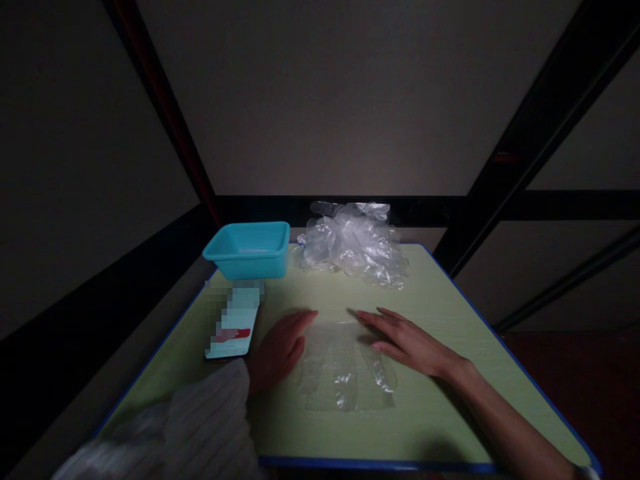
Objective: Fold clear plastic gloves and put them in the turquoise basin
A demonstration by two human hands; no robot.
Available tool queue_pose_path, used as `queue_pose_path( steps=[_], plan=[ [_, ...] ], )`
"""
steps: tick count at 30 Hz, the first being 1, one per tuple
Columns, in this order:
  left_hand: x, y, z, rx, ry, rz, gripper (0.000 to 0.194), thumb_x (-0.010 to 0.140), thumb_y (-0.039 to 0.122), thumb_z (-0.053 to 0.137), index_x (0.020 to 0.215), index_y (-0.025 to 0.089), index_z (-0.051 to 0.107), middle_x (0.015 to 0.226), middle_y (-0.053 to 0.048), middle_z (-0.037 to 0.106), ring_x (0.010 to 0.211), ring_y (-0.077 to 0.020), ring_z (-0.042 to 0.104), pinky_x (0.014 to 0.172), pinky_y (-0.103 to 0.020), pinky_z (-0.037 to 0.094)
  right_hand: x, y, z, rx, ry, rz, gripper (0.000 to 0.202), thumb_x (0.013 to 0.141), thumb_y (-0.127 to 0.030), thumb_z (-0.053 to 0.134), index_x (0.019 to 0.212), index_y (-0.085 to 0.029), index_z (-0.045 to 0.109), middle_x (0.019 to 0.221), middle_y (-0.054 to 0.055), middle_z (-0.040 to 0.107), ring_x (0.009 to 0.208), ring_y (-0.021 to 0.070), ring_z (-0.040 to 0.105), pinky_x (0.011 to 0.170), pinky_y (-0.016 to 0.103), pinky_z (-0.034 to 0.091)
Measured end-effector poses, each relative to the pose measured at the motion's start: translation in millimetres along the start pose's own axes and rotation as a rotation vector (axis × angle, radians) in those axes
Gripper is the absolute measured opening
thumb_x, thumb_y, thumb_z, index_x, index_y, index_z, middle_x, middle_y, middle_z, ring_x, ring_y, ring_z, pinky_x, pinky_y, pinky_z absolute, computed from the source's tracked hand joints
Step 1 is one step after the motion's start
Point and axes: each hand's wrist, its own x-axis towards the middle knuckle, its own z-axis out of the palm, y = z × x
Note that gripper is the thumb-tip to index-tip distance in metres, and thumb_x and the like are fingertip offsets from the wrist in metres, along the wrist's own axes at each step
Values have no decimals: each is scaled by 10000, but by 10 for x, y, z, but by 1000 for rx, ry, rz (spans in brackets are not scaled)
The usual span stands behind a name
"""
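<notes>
A thin clear plastic piece (345,373), which looks like a disposable glove, lies flat on the light green table (440,413) between my hands. My left hand (283,347) is at its left edge, thumb apart from the fingers, holding nothing. At its upper right edge is my right hand (407,340), fingers spread and holding nothing. Whether either hand touches the plastic is hard to tell. Farther back rests a crumpled pile of clear plastic (355,243).
A turquoise plastic basket (255,265) stands at the table's back left corner. In front of it lies a phone (243,317) with a lit screen, partly blurred, left of my left hand. A wall rises behind the table.
</notes>
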Motion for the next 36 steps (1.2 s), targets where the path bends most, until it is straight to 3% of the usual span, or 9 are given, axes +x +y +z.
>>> queue_pose_path(
  steps=[4, 11, 25, 30, 36],
  plan=[
    [-2, -20, 13, -50, 106, -79, 448, 799, 107, 352, 1229, 161, 464, 987, -79, 626, 968, -210, 572, 926, -393, 442, -8, 29, 1, -42, 67, 17, 497, 938, -422, 381, 1390, -225, 321, 1369, 117, 460, 1185, 279, 499, 1022, 539, 345],
    [24, 4, 13, -9, 106, -110, 431, 808, 135, 341, 1222, 173, 457, 916, -69, 612, 914, -212, 567, 870, -381, 458, -3, 22, -23, -55, 112, 43, 504, 933, -442, 378, 1374, -198, 360, 1209, 125, 589, 1058, 260, 569, 919, 483, 454],
    [95, 23, 10, 15, 50, -49, 469, 841, 138, 340, 1310, 148, 360, 1194, -128, 535, 1084, -234, 501, 983, -432, 388, 17, -59, -66, 17, 140, 70, 444, 943, -394, 374, 1346, -208, 391, 1067, 90, 653, 956, 234, 612, 848, 425, 496],
    [108, 12, 24, -3, 37, -54, 480, 844, 150, 342, 1324, 131, 341, 1277, -151, 485, 1184, -249, 447, 1029, -452, 350, 31, -74, -66, 4, 154, 88, 386, 955, -312, 329, 1314, -206, 420, 1204, 102, 597, 1034, 235, 587, 883, 441, 480],
    [95, 12, 27, -28, 93, -56, 457, 850, 153, 336, 1305, 119, 351, 1246, -155, 497, 1165, -244, 460, 1023, -438, 355, 45, -79, -75, 65, 117, 49, 354, 961, -314, 301, 1251, -215, 478, 1197, 81, 608, 1057, 225, 580, 913, 437, 466]
  ],
)
